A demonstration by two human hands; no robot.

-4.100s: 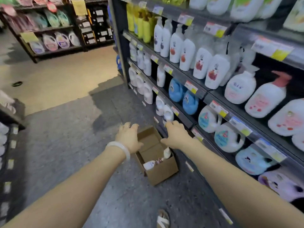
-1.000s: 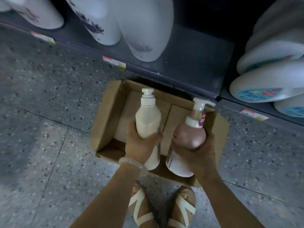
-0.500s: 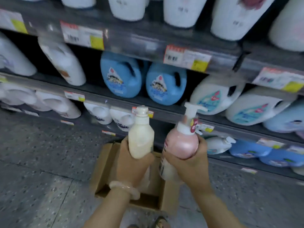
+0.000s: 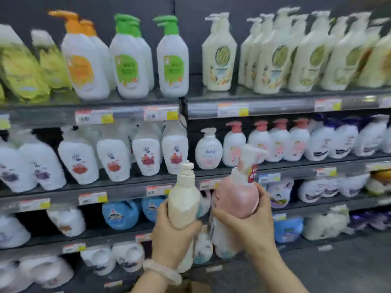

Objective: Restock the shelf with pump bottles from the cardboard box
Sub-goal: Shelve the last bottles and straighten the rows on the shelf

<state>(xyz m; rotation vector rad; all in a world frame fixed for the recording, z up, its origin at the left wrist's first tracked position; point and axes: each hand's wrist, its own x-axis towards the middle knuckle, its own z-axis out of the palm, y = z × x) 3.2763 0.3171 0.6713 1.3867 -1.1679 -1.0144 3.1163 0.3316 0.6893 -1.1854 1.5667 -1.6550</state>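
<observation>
My left hand [image 4: 171,235] grips a cream pump bottle [image 4: 184,199] around its body and holds it upright in front of the shelves. My right hand [image 4: 249,225] grips a pink pump bottle [image 4: 237,197] with a white pump head and a red tag, held beside the cream one. Both bottles are raised at about the level of the shelf edge [image 4: 127,192] with price tags. A sliver of the cardboard box [image 4: 196,287] shows at the bottom edge, between my forearms.
The shelving [image 4: 264,106] fills the view. White bottles with orange and green pumps [image 4: 131,60] and cream pump bottles [image 4: 220,53] stand on top. White and pink-capped bottles [image 4: 234,144] fill the middle row. Blue jugs [image 4: 120,214] and refill pouches lie lower down.
My view has swung up from the box on the floor to the upper shelves. Both hands have lifted the two bottles out of the box and higher.
</observation>
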